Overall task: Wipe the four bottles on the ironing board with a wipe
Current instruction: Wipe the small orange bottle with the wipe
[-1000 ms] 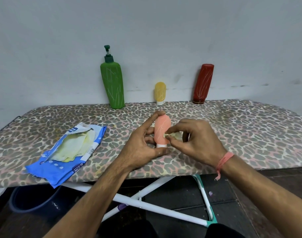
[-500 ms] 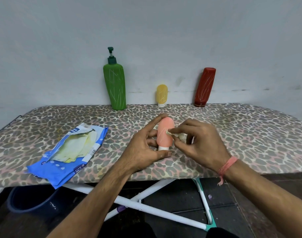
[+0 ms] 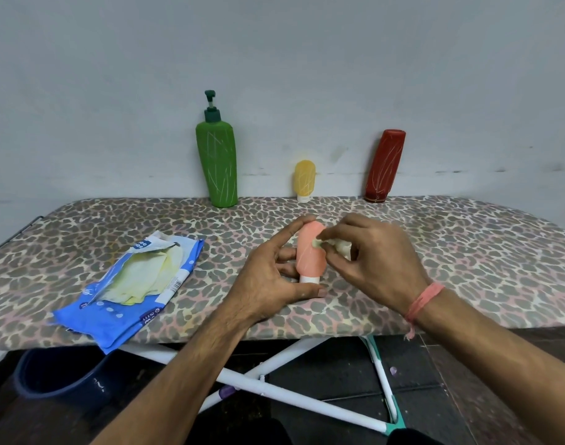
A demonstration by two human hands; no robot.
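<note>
The left hand (image 3: 268, 277) grips the pink bottle (image 3: 310, 252). The right hand (image 3: 377, 255) pinches a wipe (image 3: 337, 245) against it. Print on the blue wipe packet (image 3: 130, 284) is too blurred to read.

Four bottles: green (image 3: 217, 165), yellow (image 3: 304, 179), red (image 3: 384, 167), pink (image 3: 310, 252). One wipe pack (image 3: 127, 290). Two hands: left (image 3: 268, 281), right (image 3: 377, 261).

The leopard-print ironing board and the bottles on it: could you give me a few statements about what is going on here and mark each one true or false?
1. The left hand holds the small peach squeeze bottle upright on its white cap. True.
2. The right hand is empty. False: it pinches a pale crumpled wipe against the peach bottle.
3. The tall green pump bottle lies on its side. False: it stands by the wall.
4. The blue wipes packet lies open on the leopard-print ironing board. True.
</note>
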